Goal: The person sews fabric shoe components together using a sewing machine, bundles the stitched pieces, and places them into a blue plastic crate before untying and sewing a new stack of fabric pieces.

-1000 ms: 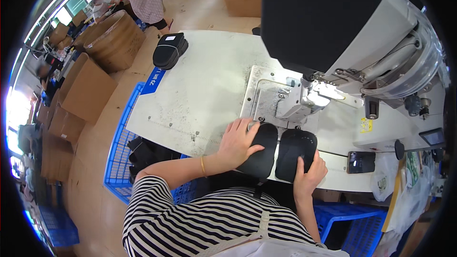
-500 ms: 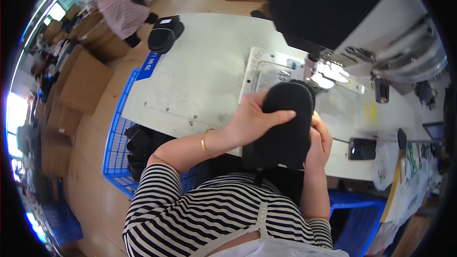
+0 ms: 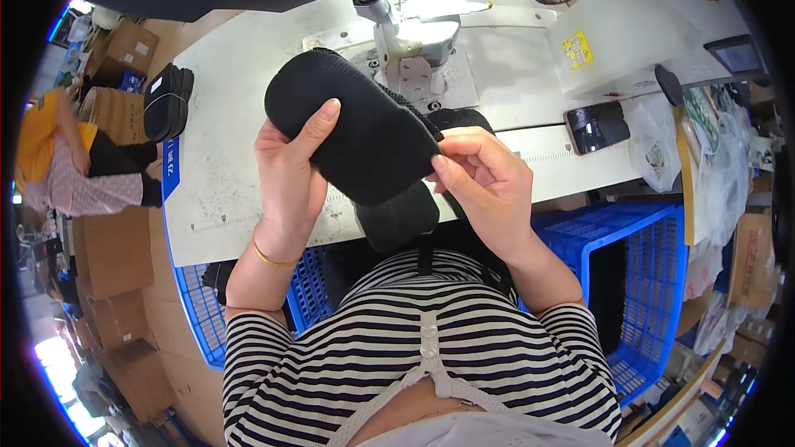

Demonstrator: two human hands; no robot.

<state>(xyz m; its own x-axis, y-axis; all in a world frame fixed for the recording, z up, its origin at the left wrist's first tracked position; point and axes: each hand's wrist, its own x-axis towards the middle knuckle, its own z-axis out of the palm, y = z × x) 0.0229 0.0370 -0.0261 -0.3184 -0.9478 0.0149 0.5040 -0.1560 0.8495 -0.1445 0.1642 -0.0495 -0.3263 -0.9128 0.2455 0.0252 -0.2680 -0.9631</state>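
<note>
A black fabric shoe upper (image 3: 356, 132) is tilted in front of me, its smooth, sole-shaped side facing up and a ribbed knit edge showing along its far right side. My left hand (image 3: 298, 153) is closed on its left side, thumb on top and fingers underneath. At the right corner, my right hand (image 3: 484, 178) pinches the edge between thumb and fingers. Below it, another black fabric piece (image 3: 399, 217) hangs at the table edge; whether the two are joined is hidden. Just beyond the upper stands a sewing machine head (image 3: 414, 45) with its lamp lit.
A banded stack of black sole-shaped pieces (image 3: 168, 102) lies at the table's left edge. A phone (image 3: 596, 127) rests at the right. Blue crates (image 3: 638, 281) flank me below the white table (image 3: 240, 190). A person in an apron (image 3: 83, 161) is at the far left.
My view has swung to the right. The upper has turned from nearly upright to a slant, leaning left, and my right fingers, earlier partly behind it, now show at its right corner.
</note>
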